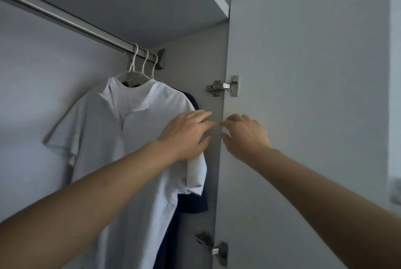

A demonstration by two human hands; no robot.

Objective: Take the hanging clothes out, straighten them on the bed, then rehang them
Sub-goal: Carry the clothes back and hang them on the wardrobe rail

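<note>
Both forearms are reaching into the wardrobe, left hand and right hand hovering loose-fingered, holding nothing, beside the white T-shirt hanging on the rail, which looks light, limp, best lifted by its hanger.

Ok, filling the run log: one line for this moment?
stage: reaching in | left hand: open at white shirt | right hand: open | shirts on rail
</note>
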